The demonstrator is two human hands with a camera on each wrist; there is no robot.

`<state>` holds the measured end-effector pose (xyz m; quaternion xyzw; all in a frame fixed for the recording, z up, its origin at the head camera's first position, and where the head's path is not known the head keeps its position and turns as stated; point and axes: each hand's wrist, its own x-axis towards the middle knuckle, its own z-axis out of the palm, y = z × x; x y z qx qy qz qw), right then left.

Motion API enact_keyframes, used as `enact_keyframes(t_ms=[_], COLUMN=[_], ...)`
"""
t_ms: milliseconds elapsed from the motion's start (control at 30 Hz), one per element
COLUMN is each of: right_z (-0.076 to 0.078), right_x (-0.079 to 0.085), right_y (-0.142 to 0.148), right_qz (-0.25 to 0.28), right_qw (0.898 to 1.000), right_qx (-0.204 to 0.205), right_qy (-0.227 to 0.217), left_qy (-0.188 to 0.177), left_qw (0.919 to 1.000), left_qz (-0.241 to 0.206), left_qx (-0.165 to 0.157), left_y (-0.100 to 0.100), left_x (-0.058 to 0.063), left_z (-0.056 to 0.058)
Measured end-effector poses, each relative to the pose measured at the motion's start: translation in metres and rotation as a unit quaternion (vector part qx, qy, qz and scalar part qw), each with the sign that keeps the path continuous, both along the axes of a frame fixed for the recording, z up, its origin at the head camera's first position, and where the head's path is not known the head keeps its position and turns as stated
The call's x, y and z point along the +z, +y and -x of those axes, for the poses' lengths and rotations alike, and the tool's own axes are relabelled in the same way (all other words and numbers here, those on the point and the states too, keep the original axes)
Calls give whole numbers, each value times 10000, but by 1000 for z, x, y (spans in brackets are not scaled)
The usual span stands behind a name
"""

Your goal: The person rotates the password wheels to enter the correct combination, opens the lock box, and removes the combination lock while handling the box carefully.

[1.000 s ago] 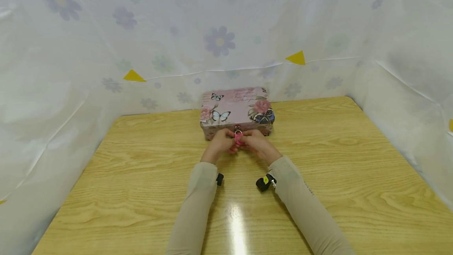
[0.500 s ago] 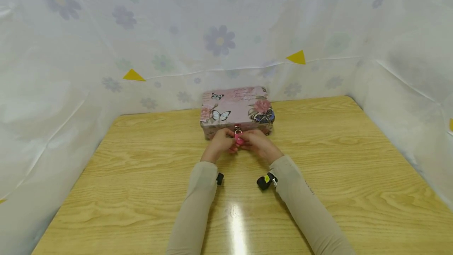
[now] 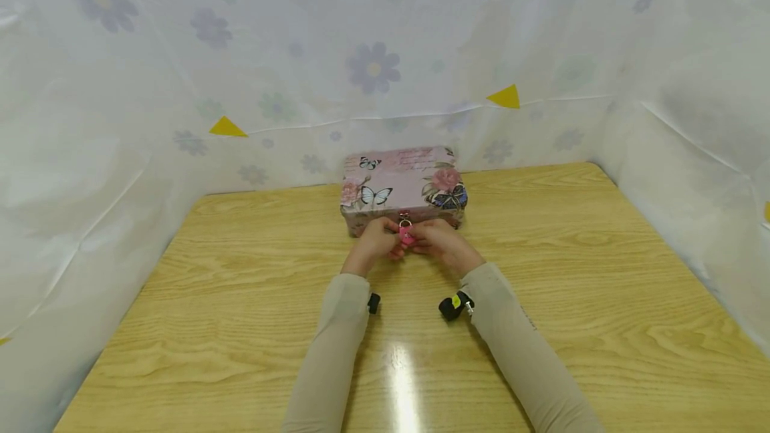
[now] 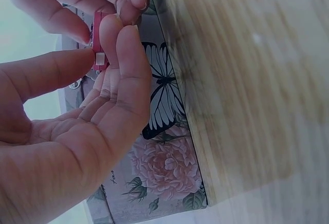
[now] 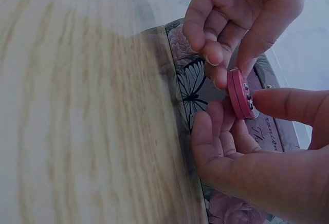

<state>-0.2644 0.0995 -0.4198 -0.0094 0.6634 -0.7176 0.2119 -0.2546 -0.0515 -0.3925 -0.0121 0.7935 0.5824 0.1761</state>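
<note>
A pink combination padlock (image 3: 406,236) hangs by its metal shackle at the front clasp of a pink box (image 3: 397,182) printed with butterflies and roses. My left hand (image 3: 375,239) pinches the padlock's left side between thumb and fingers. From the other side my right hand (image 3: 442,242) holds it, its thumb at the small dials on the face in the right wrist view. The left wrist view shows the padlock (image 4: 99,41) edge-on between both hands' fingertips. The box lid is down. The hands hide part of the box's front.
The box stands near the back edge of a wood-grain table (image 3: 240,313). Behind it hangs a pale flowered curtain (image 3: 325,65) with yellow triangles on it. Black straps (image 3: 454,306) sit at both wrists.
My right hand has shifted slightly to the right and its thumb has moved, so more of the padlock's face shows. The left hand and the box have stayed in place.
</note>
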Motion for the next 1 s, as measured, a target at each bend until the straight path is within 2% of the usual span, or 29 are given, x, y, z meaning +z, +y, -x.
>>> enact_keyframes(t_ms=[200, 600, 1000], right_z=[0, 0, -2], right_x=[-1, -1, 1], right_y=[1, 1, 1], right_qz=[-164, -305, -172], right_qw=[9997, 9993, 9998], right_qx=[138, 149, 59], right_qy=[76, 126, 71], left_qy=[18, -39, -72], left_qw=[10000, 10000, 10000], left_qz=[13, -18, -21], left_qx=[-25, 0, 9], left_y=[-1, 0, 0], left_x=[-1, -1, 1], left_z=[0, 0, 0])
